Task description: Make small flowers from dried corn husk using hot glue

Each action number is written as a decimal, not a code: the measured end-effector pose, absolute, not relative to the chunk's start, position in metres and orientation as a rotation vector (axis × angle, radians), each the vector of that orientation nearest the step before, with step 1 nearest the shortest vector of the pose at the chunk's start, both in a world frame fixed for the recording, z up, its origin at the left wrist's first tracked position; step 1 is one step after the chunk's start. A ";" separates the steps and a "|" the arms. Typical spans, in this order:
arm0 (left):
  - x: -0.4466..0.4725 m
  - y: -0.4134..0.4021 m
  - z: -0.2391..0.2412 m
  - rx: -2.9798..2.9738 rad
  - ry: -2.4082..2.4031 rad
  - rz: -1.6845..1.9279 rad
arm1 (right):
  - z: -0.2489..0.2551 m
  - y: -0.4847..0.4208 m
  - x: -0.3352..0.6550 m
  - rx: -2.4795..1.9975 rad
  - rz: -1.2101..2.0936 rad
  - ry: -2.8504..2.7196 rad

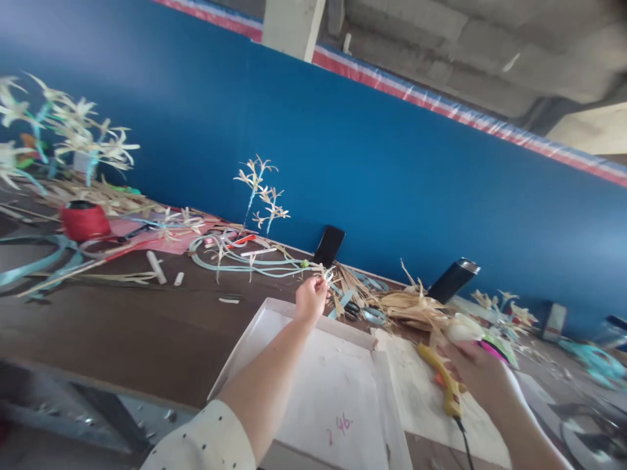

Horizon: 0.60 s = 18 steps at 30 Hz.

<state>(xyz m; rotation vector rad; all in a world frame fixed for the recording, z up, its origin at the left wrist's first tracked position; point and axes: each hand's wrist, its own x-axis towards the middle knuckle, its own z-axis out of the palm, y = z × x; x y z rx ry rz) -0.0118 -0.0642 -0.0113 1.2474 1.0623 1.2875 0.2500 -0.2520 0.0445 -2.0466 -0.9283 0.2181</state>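
My left hand point(311, 297) reaches over the far side of a white shallow box lid point(337, 385). Its fingers are pinched together on a small, thin pale piece point(328, 274) too blurred to name. My right hand point(470, 365) is smeared by motion, and its fingers do not show clearly. It is beside a yellow glue gun point(443, 378) lying on a stained sheet point(401, 365). A blurred white rounded thing point(463, 328) and a bright pink thing point(494, 350) are right at that hand; whether it holds either is unclear.
Dried husks point(409, 307), scissors point(351, 311) and light-blue cords point(255, 266) lie along the back. A phone point(330, 245) and a black tumbler point(453, 279) lean near the blue partition point(372, 170). Husk flowers point(267, 196) and a red spool point(85, 220) stand leftward.
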 end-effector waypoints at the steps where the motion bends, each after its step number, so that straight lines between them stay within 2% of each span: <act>1: -0.012 -0.065 -0.009 1.251 1.053 1.289 | 0.048 -0.239 0.231 -2.006 0.298 -0.923; 4: -0.014 -0.067 -0.004 1.241 1.035 1.284 | 0.050 -0.190 0.165 -1.739 0.408 -0.887; 8: -0.014 -0.066 -0.002 1.207 0.996 1.292 | 0.033 -0.125 0.101 -1.341 0.768 -0.534; 12: -0.012 -0.064 -0.006 1.233 0.948 1.332 | 0.005 -0.087 0.084 -1.239 0.864 -0.471; 18: -0.009 -0.068 -0.011 1.362 0.901 1.291 | -0.011 -0.087 0.090 -1.076 0.993 -0.552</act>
